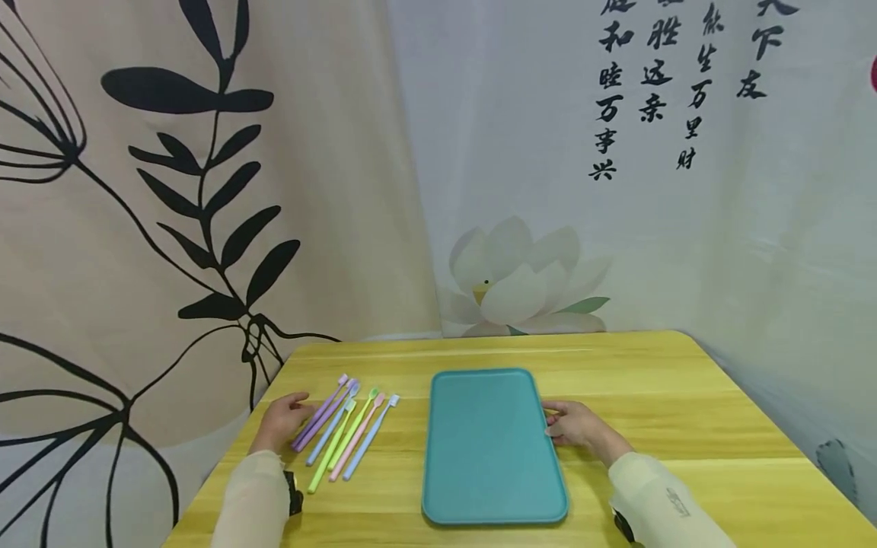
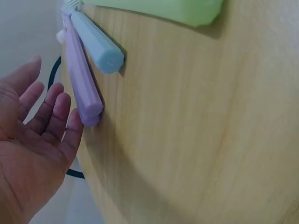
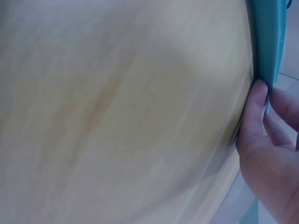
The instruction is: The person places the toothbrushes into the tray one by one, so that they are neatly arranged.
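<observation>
Several toothbrushes in purple, blue, green and pink (image 1: 356,438) lie side by side on the table, heads pointing away. My left hand (image 1: 279,421) is just left of the purple toothbrushes (image 2: 84,79). In the left wrist view its fingers are loosely bent, with the palm showing and nothing held. Right of the brushes lies a flat teal tray (image 1: 489,449) with a raised rim. At the tray's right edge, my right hand (image 1: 578,426) pinches the rim between thumb and fingers. The right wrist view shows the fingertips (image 3: 259,88) against the tray's side.
The yellow wood-grain table (image 1: 658,380) has rounded corners. Behind it hangs a pale curtain (image 1: 342,190) with dark plant prints, a lotus and written characters. Bare table surface separates the toothbrushes from the tray.
</observation>
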Available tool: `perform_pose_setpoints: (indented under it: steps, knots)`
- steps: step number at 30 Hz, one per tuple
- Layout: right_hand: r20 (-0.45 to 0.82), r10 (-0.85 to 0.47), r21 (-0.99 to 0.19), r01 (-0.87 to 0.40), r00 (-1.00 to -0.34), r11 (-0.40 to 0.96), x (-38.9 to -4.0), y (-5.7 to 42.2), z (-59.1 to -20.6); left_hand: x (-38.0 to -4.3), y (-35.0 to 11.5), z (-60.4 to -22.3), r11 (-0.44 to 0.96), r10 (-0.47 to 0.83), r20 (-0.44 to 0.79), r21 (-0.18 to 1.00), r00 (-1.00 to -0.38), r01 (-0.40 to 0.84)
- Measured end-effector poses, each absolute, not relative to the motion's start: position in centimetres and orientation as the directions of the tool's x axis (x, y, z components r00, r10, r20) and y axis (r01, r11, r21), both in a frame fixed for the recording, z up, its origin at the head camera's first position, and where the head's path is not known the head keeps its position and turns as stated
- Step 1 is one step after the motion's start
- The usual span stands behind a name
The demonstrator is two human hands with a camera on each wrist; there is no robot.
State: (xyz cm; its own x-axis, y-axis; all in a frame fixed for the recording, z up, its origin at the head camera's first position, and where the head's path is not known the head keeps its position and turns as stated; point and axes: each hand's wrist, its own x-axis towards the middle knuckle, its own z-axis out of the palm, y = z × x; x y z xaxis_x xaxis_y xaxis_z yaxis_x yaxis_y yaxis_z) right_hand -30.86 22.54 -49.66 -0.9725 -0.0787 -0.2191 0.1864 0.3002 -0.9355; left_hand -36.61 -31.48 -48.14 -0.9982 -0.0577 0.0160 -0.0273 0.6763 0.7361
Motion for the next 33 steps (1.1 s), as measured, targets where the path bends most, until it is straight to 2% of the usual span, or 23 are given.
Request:
perform_pose_setpoints:
  steps: [12, 26, 33]
  knots:
    - [-0.229, -0.065, -0.939, 0.203, -0.971, 0.278, -30.9, 22.5, -49.8, -37.3, -32.0, -49.3, 0.659, -0.063, -0.026, 0.749, -0.998, -0.061]
    - [-0.231, -0.055, -0.945, 0.211, -0.971, 0.249, -30.4, 21.8, -49.6, -37.3, -32.2, -49.9, 0.668, -0.087, -0.003, 0.741, -0.996, -0.06]
    - [-0.24, -0.044, -0.939, 0.22, -0.97, 0.264, -29.9, 21.6, -49.8, -36.8, -31.8, -49.5, 0.712, -0.057, 0.008, 0.701, -0.998, -0.035]
